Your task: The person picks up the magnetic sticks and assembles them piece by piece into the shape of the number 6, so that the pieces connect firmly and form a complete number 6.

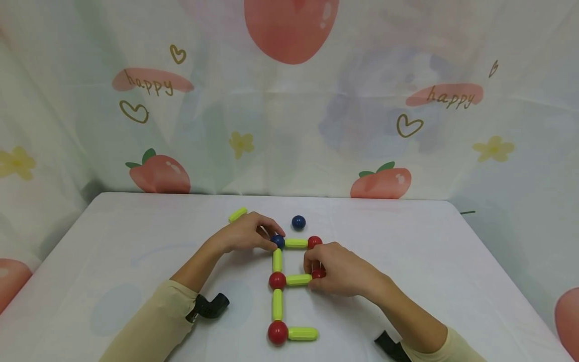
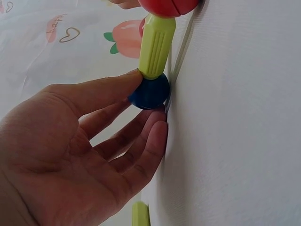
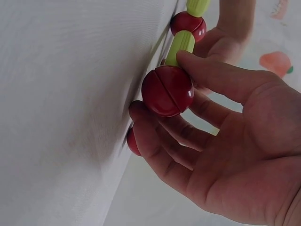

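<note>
A figure of yellow-green rods and balls lies on the white table, with one upright line and three arms pointing right. My left hand (image 1: 248, 232) pinches the blue ball (image 2: 149, 93) at its top left corner between thumb and fingers. A rod (image 1: 296, 243) runs from there to a red ball (image 1: 314, 241). My right hand (image 1: 348, 271) grips another red ball (image 3: 167, 91), at the right end of the middle rod (image 1: 298, 280). Red balls join the line at the middle (image 1: 277, 280) and bottom (image 1: 278, 333). The lowest rod (image 1: 303, 334) has a bare right end.
A loose dark blue ball (image 1: 298, 222) sits behind the figure. One loose yellow-green rod (image 1: 237, 214) lies behind my left hand. Black wrist mounts (image 1: 212, 306) stick out by both sleeves. A printed curtain (image 1: 289, 125) hangs beyond the table's back edge.
</note>
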